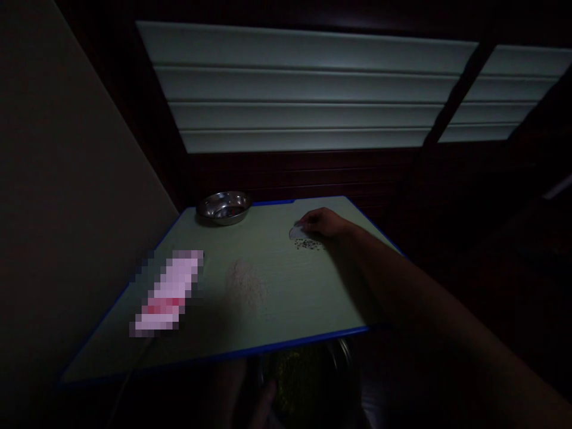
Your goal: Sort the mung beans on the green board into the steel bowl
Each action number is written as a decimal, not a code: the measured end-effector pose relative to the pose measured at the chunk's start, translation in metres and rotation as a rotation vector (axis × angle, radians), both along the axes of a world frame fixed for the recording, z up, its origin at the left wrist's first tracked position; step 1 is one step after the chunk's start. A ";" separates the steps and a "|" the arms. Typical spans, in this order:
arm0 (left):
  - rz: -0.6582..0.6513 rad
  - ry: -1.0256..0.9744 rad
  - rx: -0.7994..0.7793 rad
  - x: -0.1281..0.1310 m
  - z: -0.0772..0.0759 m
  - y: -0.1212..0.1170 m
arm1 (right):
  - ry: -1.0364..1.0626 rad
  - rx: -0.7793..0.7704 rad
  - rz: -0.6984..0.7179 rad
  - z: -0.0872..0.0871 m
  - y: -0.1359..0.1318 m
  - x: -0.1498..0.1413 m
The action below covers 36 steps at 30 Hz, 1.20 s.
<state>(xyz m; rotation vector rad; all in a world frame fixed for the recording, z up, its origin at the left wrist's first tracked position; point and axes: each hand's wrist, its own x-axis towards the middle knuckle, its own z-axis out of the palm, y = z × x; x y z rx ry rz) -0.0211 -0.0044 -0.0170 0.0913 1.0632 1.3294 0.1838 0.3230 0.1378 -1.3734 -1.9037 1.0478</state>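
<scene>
My right hand (324, 221) reaches over the far right part of the table, with its fingers pinched on a thin pale flat piece (297, 232) with a rounded edge; its exact kind is unclear. Just below it lie small dark grains (308, 244), like seeds or beans, loosely scattered. Low in the view, in deep shade, my left hand (264, 404) has its fingers at the left rim of a round metal bowl (345, 357). That bowl is below the table's front edge and holds a yellow-green mass of small pieces (297, 381).
The pale green table (210, 339) has a blue edge. A shallow steel bowl (224, 208) with a few dark bits stands at its back left. A heap of pale grains (245, 285) lies mid-table. A pixelated pink-white object (172, 289) is at left. Slatted panels rise behind.
</scene>
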 end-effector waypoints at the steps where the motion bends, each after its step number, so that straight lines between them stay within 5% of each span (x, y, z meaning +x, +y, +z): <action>1: 0.002 -0.002 0.004 0.001 0.001 0.000 | -0.004 0.007 0.009 0.000 -0.005 0.000; 14: 0.054 -0.051 -0.095 0.009 -0.013 0.002 | -0.053 0.079 -0.003 0.001 -0.047 -0.004; 22: 0.088 -0.154 -0.102 0.008 0.008 0.004 | 0.026 0.038 0.001 0.004 -0.067 -0.007; 36: 0.065 -0.118 -0.081 0.009 0.013 0.005 | 0.090 -0.020 0.061 0.005 -0.087 -0.007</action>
